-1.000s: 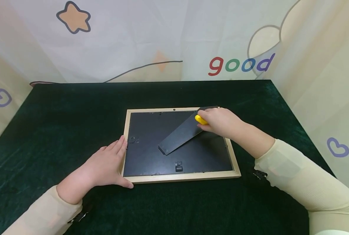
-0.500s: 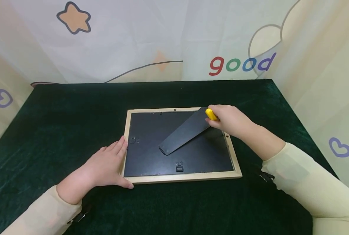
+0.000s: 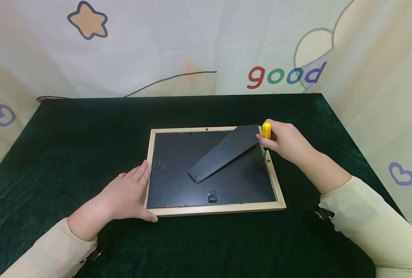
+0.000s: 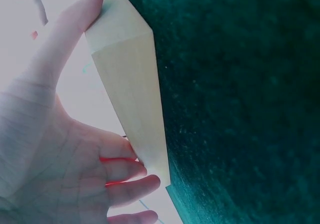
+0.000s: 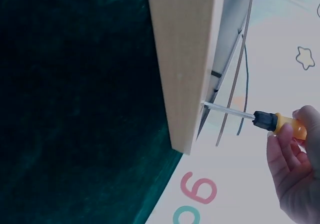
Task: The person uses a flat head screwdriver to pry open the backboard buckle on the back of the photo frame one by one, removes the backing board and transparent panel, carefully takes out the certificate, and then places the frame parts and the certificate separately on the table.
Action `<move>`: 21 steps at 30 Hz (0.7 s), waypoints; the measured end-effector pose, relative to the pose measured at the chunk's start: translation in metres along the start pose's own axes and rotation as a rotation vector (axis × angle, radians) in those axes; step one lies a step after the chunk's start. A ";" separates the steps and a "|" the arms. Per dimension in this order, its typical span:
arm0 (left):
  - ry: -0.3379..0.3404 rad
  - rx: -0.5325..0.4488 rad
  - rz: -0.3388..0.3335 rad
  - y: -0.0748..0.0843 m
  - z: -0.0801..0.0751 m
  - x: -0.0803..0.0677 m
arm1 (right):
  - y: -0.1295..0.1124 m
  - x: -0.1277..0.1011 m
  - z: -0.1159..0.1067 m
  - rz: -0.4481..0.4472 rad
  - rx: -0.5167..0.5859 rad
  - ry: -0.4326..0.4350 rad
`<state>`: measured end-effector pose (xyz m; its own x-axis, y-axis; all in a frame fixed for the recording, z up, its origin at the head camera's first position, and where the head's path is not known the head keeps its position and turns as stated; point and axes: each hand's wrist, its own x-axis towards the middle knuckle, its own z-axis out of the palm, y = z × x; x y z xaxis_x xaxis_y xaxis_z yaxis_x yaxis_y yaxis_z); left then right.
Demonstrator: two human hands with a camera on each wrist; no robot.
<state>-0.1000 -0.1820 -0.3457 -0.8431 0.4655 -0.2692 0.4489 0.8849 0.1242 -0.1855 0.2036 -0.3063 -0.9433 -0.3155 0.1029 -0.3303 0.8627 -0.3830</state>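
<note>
A picture frame point(image 3: 213, 211) with a light wooden border lies back side up, showing its black backing board point(image 3: 178, 185). Its black easel stand point(image 3: 225, 152) slants across the upper right, slightly raised from the board. My left hand point(image 3: 129, 191) rests against the frame's left side, fingers straight, thumb at the near left corner. In my right hand point(image 3: 291, 141) is a screwdriver point(image 3: 266, 130) with a yellow handle, held upright. From the right wrist, the screwdriver's metal shaft point(image 5: 230, 110) reaches the inner edge of the wooden border, near a corner.
Dark green velvet cloth point(image 3: 199, 247) covers the table under the frame. A pale printed curtain point(image 3: 178, 46) hangs behind and on both sides. Small black turn tabs, one being the near hanger tab point(image 3: 212, 199), sit on the backing board.
My right hand has moved right with the screwdriver, from over the easel stand to the frame's right border, and the screwdriver now stands more upright. My left hand stays put.
</note>
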 end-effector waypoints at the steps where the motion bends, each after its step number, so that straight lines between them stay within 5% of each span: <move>1: 0.000 -0.002 -0.001 0.000 0.000 0.000 | 0.002 -0.001 0.000 0.013 0.015 0.007; 12: 0.007 0.000 -0.002 0.001 0.002 0.003 | 0.021 -0.006 -0.001 0.001 0.082 0.093; 21: -0.007 0.002 -0.014 0.001 0.001 0.002 | 0.011 -0.010 -0.009 -0.040 0.093 0.033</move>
<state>-0.1010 -0.1799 -0.3469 -0.8472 0.4534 -0.2771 0.4380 0.8911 0.1188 -0.1795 0.2198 -0.3035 -0.9303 -0.3350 0.1493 -0.3652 0.8084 -0.4616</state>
